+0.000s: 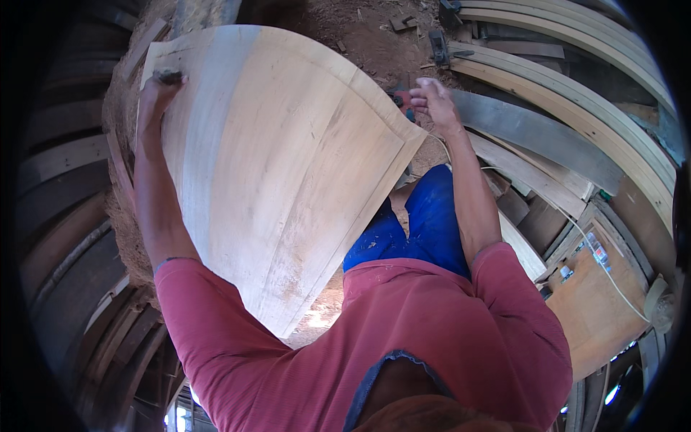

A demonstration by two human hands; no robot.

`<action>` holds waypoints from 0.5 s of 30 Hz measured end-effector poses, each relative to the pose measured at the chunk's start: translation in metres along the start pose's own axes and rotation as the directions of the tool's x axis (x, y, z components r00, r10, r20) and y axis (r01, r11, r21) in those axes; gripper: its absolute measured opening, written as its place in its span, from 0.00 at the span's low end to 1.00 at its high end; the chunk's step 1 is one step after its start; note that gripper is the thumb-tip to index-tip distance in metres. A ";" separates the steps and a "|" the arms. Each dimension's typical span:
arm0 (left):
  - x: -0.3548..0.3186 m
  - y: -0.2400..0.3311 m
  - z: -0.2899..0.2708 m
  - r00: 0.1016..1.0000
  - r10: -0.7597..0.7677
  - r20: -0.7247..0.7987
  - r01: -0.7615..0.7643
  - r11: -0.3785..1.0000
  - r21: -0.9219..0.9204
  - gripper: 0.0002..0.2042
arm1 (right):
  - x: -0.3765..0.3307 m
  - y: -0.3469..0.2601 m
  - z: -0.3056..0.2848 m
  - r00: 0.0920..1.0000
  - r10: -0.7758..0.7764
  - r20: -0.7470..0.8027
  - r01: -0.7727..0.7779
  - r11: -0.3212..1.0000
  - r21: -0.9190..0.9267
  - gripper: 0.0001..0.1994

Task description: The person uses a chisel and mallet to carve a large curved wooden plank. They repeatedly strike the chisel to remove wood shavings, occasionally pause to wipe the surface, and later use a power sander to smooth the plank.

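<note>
A large pale wooden panel [288, 158], made of joined boards, lies slanted in front of me. At its far left corner my left hand [160, 92] is closed around a small dark, greyish-green lump [168, 75], whose kind I cannot make out. My right hand [435, 106] is raised just beyond the panel's right corner, its fingers loosely bent and apart, with nothing visible in it. Close behind those fingers is a red and dark tool [404, 105], partly hidden by the panel edge and the hand.
Long boards [561, 93] are stacked on the right, with black clamps [439, 49] at their ends. A pale cable [576, 225] runs past a clear bottle [597, 248] above a wooden sheet [601, 309]. Sawdust and scraps cover the ground [374, 36]. More timber [65, 162] lies left.
</note>
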State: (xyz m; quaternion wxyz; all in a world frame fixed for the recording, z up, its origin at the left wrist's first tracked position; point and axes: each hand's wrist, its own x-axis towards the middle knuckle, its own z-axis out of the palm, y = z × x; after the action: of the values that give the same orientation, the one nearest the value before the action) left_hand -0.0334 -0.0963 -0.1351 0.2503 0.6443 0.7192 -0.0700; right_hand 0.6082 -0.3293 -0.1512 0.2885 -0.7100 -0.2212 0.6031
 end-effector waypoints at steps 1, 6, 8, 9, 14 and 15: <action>-0.001 0.003 -0.002 0.997 0.073 0.022 -0.072 0.997 -0.033 0.25 | 0.006 0.024 -0.023 0.989 0.024 -0.148 -0.014 0.998 0.065 0.21; -0.016 0.050 -0.022 0.994 -0.055 0.092 0.049 0.997 0.066 0.25 | -0.014 0.162 -0.102 0.915 0.269 -0.299 -0.329 0.929 -0.171 0.18; -0.014 0.022 -0.022 0.997 -0.049 0.068 0.046 0.998 0.036 0.25 | -0.031 0.229 -0.122 0.925 0.259 -0.278 -0.338 0.894 -0.294 0.17; -0.010 0.019 -0.025 0.997 -0.042 0.066 0.040 0.999 0.032 0.25 | -0.042 0.266 -0.129 0.936 0.196 -0.291 -0.302 0.874 -0.381 0.16; -0.012 0.009 -0.017 0.996 -0.028 0.079 0.038 0.993 -0.116 0.23 | -0.082 0.298 -0.096 0.948 0.263 -0.177 -0.317 0.779 -0.541 0.15; -0.008 0.013 -0.018 0.998 -0.021 0.063 0.028 0.993 -0.118 0.23 | -0.079 0.299 -0.084 0.962 0.226 -0.155 -0.274 0.770 -0.576 0.14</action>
State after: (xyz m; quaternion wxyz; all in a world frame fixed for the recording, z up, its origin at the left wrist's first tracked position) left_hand -0.0257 -0.0939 -0.1135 0.3094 0.6170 0.7219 -0.0500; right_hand 0.6674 -0.6139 -0.2870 -0.0219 -0.8098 -0.2906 0.5092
